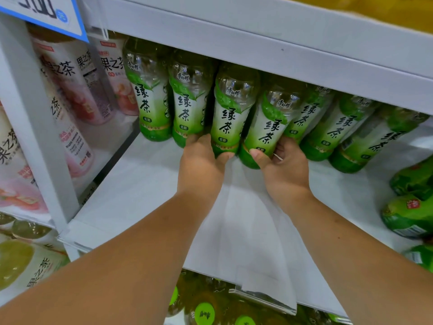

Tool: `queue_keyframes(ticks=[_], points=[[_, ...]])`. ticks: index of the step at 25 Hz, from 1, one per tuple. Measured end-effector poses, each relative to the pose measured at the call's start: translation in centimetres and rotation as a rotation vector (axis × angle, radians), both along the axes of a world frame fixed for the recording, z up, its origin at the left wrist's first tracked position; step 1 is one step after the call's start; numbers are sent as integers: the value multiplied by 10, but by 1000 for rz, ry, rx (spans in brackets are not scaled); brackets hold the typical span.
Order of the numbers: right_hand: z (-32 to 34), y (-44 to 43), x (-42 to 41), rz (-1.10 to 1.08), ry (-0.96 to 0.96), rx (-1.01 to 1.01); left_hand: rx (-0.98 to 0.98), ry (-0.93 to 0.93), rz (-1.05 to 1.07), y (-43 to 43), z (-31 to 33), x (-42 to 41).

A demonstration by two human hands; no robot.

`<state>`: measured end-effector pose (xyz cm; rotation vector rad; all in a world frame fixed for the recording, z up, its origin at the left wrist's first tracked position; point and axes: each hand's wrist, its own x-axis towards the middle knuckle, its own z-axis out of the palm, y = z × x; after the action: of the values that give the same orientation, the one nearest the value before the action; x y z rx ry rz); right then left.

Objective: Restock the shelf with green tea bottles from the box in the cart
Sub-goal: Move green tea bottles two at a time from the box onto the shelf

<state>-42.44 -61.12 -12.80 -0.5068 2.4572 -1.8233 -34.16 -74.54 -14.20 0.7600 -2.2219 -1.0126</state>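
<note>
Several green tea bottles stand in a row at the back of a white shelf [145, 184]. My left hand [201, 160] grips the base of one green tea bottle [230, 113] in the middle of the row. My right hand [283, 165] grips the base of the neighbouring green tea bottle [267, 127], which leans to the right. Both bottles rest on the shelf board. More green tea bottles [328, 127] lean to the right beyond my right hand. The cart and box are out of view.
Pink peach tea bottles [77, 90] fill the compartment to the left, behind a white upright [35, 127]. Other green bottles [410, 214] lie at the right edge. The shelf above [257, 50] hangs low. Green caps [205, 314] show on the shelf below.
</note>
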Motion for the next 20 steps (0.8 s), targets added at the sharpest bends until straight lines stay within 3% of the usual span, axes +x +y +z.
queue_keyframes(ticks=[20], points=[[-13, -3, -3, 17, -65, -106, 105, 80, 76, 2, 1, 6]])
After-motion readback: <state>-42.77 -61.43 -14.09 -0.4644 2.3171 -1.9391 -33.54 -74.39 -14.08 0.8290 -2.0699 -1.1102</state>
